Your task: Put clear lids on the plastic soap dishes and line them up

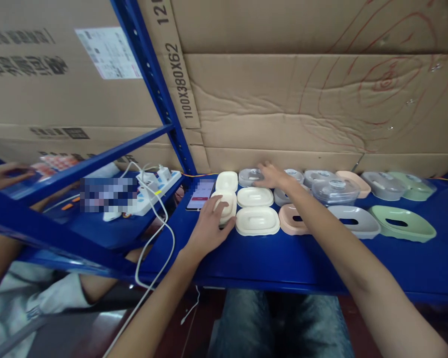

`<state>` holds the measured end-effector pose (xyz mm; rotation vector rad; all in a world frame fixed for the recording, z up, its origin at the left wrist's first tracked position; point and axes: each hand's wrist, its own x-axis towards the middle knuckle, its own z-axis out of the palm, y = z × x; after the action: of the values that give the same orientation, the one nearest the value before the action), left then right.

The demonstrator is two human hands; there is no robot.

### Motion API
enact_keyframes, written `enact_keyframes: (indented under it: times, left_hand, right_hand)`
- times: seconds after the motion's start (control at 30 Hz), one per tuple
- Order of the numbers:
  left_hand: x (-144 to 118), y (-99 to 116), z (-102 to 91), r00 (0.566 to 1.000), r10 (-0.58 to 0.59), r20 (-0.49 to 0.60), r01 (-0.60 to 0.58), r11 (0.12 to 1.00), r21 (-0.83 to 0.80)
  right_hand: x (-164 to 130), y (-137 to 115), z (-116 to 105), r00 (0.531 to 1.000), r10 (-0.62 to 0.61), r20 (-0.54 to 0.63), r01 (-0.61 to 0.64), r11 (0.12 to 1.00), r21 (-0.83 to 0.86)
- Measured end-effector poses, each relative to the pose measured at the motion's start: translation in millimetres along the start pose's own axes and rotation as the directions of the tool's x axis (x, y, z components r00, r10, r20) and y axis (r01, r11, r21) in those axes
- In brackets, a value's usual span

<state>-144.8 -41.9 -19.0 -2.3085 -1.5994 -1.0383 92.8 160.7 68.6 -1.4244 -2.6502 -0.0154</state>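
My left hand (pixel 213 222) is curled over a cream soap dish (pixel 229 201), thumb at its near right side and fingers across its top. Two more cream soap dishes, one near (pixel 257 222) and one far (pixel 254 197), lie just right of it, and a further cream piece (pixel 227 182) sits behind. At the back of the shelf, my right hand (pixel 272 175) has its fingers on the right end of a grey soap dish (pixel 249 177). My right forearm partly covers a pink soap dish (pixel 293 220) and some grey ones behind it.
Grey (pixel 354 221) and green (pixel 402 223) open dishes stand at right, with clear-lidded ones (pixel 336 191) behind. A phone (pixel 200 194) lies left, beside a power strip (pixel 155 191) and white cable. Cardboard (pixel 246 109) backs the blue shelf (pixel 269 266). Another person's hand (pixel 7 174) is far left.
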Motion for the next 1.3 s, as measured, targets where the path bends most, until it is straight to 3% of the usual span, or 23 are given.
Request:
enact_keyframes:
  times: [0.33, 0.7, 0.87, 0.93, 1.0, 1.1, 1.17, 1.23, 1.3]
  left_hand:
    - [-0.9, -3.9, 3.1, 0.998, -0.033, 0.051, 0.032, 0.999, 0.012]
    - [2.0, 0.5, -1.9, 0.999, -0.035, 0.042, 0.035, 0.999, -0.011]
    - [11.2, 8.1, -15.6, 0.990, -0.058, -0.126, 0.054, 0.998, -0.036]
    - [20.7, 15.6, -21.0, 0.970, -0.079, -0.231, 0.061, 0.994, -0.086]
    - [36.2, 26.5, -23.7, 0.956, -0.122, -0.266, 0.065, 0.974, -0.215]
    - [68.7, 46.6, -21.8, 0.979, -0.168, -0.117, 0.077, 0.831, -0.552]
    - [90.5, 59.4, -18.2, 0.995, -0.085, 0.045, 0.091, 0.670, -0.737]
    - [106.8, 69.2, -14.0, 0.990, -0.014, 0.141, 0.122, 0.589, -0.799]
    - [115.3, 74.7, -9.2, 0.986, -0.007, 0.168, 0.141, 0.582, -0.801]
  right_hand:
    - [18.8, -0.8, 7.7, 0.999, 0.046, 0.007, -0.046, 0.999, -0.017]
    - [-6.3, 13.9, -6.6, 0.961, 0.013, -0.276, 0.017, 0.994, 0.104]
    - [-43.3, 17.0, -22.2, 0.873, 0.062, -0.483, 0.144, 0.914, 0.379]
    - [-65.8, 15.5, -28.6, 0.852, 0.078, -0.518, 0.200, 0.865, 0.459]
    - [-89.8, 12.4, -33.5, 0.847, 0.080, -0.526, 0.239, 0.826, 0.511]
    - [-120.9, 6.9, -35.1, 0.848, 0.077, -0.524, 0.281, 0.774, 0.568]
    - [-134.9, 5.5, -32.4, 0.853, 0.073, -0.518, 0.315, 0.719, 0.620]
    - [-142.7, 7.4, -28.4, 0.859, 0.077, -0.507, 0.336, 0.663, 0.669]
    - [-145.8, 11.5, -25.1, 0.863, 0.085, -0.497, 0.340, 0.630, 0.699]
